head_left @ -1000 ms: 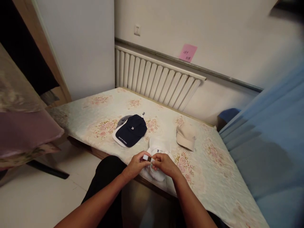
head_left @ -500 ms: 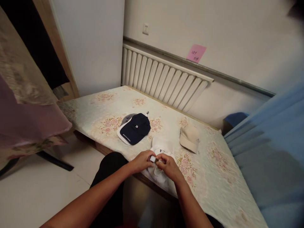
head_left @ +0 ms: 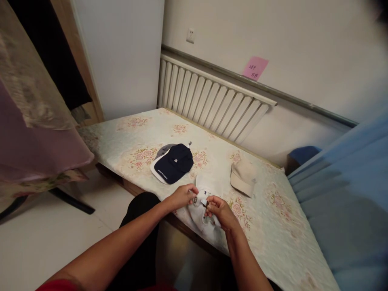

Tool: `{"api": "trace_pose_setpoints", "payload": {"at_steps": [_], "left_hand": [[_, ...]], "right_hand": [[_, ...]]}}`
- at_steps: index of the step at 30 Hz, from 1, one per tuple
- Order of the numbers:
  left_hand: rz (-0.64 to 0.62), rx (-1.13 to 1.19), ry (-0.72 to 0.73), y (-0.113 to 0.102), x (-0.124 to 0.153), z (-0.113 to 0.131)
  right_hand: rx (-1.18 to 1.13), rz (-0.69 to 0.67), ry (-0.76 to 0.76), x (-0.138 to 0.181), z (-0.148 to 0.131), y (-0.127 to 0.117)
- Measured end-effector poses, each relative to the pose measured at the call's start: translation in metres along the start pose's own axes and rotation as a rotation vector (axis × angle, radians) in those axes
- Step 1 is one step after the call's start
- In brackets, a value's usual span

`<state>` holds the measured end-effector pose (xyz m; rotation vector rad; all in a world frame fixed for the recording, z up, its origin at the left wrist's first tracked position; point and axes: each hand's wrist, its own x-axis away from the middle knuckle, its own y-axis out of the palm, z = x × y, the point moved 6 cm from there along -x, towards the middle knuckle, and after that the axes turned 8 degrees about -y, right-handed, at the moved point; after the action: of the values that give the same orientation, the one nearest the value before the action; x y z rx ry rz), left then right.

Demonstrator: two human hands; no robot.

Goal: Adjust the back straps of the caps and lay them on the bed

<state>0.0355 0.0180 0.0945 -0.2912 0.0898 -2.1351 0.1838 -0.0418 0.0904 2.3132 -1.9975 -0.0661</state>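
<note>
A white cap [head_left: 202,202] lies at the near edge of the floral-covered table [head_left: 273,202], its back strap toward me. My left hand [head_left: 182,196] pinches the left side of the strap by the buckle. My right hand [head_left: 220,210] pinches the strap's other end, fingers closed on it. Both hands rest low over the cap, close together.
A navy cap [head_left: 175,162] lies stacked on a white and a grey one behind my hands. A beige cap [head_left: 243,176] sits to the right. A radiator [head_left: 212,103] runs along the wall. Blue fabric [head_left: 342,182] fills the right side; cloth [head_left: 33,137] hangs at left.
My hands have drawn slightly apart and lowered onto the cap. The small tab held up between them a second ago is now down by the strap. The camera has shifted a little left.
</note>
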Motion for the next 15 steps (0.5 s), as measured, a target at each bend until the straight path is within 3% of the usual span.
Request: {"api": "trace_pose_setpoints", "payload": {"at_steps": [3, 7, 12, 15], "left_hand": [[0.126, 0.014, 0.03, -0.004, 0.007, 0.006], [0.044, -0.034, 0.025, 0.01, 0.015, 0.013], [-0.062, 0.121, -0.083, 0.022, 0.019, 0.005], [-0.076, 0.181, -0.078, 0.022, 0.02, 0.001]], "right_hand": [[0.07, -0.015, 0.003, -0.003, -0.004, 0.001], [0.267, -0.051, -0.011, -0.003, -0.016, 0.011], [0.841, 0.043, -0.284, 0.007, -0.044, 0.028], [1.041, 0.054, -0.375, 0.012, -0.048, 0.035]]}}
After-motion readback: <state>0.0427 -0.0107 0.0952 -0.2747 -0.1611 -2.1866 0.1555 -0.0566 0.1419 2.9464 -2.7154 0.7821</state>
